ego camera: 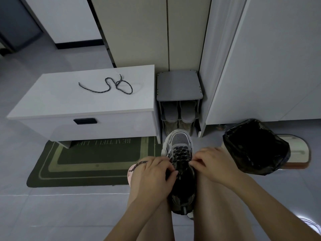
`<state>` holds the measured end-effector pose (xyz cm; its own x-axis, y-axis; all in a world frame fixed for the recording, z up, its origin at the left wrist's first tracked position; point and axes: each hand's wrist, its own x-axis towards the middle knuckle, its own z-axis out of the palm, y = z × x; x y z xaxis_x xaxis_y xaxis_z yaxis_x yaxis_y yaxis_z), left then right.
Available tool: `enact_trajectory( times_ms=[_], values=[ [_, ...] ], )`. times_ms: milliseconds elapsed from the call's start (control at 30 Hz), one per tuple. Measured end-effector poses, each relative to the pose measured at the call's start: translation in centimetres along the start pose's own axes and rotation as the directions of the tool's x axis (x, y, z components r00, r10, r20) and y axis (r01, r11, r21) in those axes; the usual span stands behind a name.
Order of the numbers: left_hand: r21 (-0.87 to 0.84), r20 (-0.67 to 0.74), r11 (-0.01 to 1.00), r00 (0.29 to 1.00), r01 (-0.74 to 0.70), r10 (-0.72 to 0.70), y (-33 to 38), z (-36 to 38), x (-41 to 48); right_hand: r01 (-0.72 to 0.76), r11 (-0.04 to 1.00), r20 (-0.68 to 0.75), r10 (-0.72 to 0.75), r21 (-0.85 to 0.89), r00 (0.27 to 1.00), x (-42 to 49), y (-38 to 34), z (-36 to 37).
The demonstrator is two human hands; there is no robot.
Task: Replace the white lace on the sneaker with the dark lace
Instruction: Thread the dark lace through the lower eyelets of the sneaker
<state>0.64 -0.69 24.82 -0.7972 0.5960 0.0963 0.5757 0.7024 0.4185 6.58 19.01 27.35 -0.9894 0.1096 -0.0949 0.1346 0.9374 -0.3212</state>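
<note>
A grey and white sneaker (179, 140) stands toe away from me, held between my bare knees. A dark speckled lace (181, 152) is threaded through its eyelets. My left hand (152, 173) grips this lace at the upper left eyelets, and the loose lace end (139, 165) trails left over the back of the hand. My right hand (213, 164) pinches the lace at the upper right eyelets with curled fingertips. A second dark lace (111, 86) lies coiled on the white bench (52, 101). A thin pale strand beside it is too faint to identify.
A small grey shoe rack (179, 94) with slippers stands behind the sneaker, against tall cabinets. A bin lined with a black bag (255, 146) sits close on the right. A green doormat (86, 162) lies on the tiled floor under the bench's front.
</note>
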Motion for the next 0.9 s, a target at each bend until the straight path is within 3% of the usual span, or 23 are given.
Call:
enact_trajectory(
  times_ms=[200,300,467,600,700,900],
  values=[
    [-0.013,0.007,0.997,0.997,0.071,-0.071,-1.1,0.6,0.6,-0.097,0.984,-0.125,0.116,0.151,0.985,-0.7,-0.8,1.8],
    [0.074,0.047,0.997,0.998,0.030,-0.033,-1.0,0.8,0.5,-0.066,0.997,-0.147,0.073,0.051,0.986,-0.4,-0.8,1.4],
    [0.111,0.068,0.993,0.996,0.044,-0.052,-0.7,0.4,0.6,0.082,0.958,-0.131,-0.121,-0.276,0.984,0.6,-0.9,-0.4],
    [0.119,0.060,0.992,0.997,0.039,-0.046,-0.6,0.4,0.6,0.140,0.934,-0.118,-0.188,-0.329,0.975,1.2,-0.8,-1.1],
    [0.091,0.064,0.996,0.998,0.023,-0.029,-0.7,0.2,0.7,0.156,0.947,-0.095,-0.190,-0.280,0.977,1.6,-0.6,-1.2],
    [0.057,0.099,0.997,0.993,0.056,-0.062,-1.5,-2.4,1.7,-0.004,1.000,-0.122,0.002,-0.018,0.993,1.7,0.6,-2.5]
  ],
)
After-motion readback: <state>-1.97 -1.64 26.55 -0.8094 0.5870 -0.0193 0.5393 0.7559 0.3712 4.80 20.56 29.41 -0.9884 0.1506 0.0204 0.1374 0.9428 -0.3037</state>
